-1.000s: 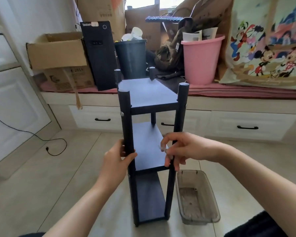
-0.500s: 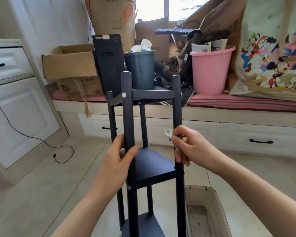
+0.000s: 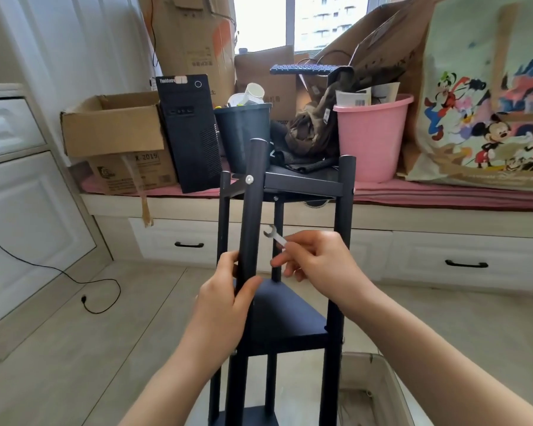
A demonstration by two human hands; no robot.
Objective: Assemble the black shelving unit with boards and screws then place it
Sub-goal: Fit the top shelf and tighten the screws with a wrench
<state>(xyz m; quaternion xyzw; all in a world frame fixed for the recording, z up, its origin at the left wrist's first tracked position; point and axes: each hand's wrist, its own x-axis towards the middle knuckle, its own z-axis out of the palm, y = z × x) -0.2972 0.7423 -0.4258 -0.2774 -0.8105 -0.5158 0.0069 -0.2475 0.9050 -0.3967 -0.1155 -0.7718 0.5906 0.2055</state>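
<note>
From over the head: the black shelving unit stands upright on the floor, just in front of the person. The left hand wraps its fingers and thumb round the near front post, just above the middle board. The right hand pinches a small silver wrench, its open end pointing up and left between the posts; the other fingers hang loosely curled. A white screw head shows on the post at the top board. Down by the unit's right foot sits a clear plastic bin; its contents I can't make out. On the window bench behind, a dark bucket holds paper cups, a pink bucket holds papers, and an open cardboard box sits to the left.
</note>
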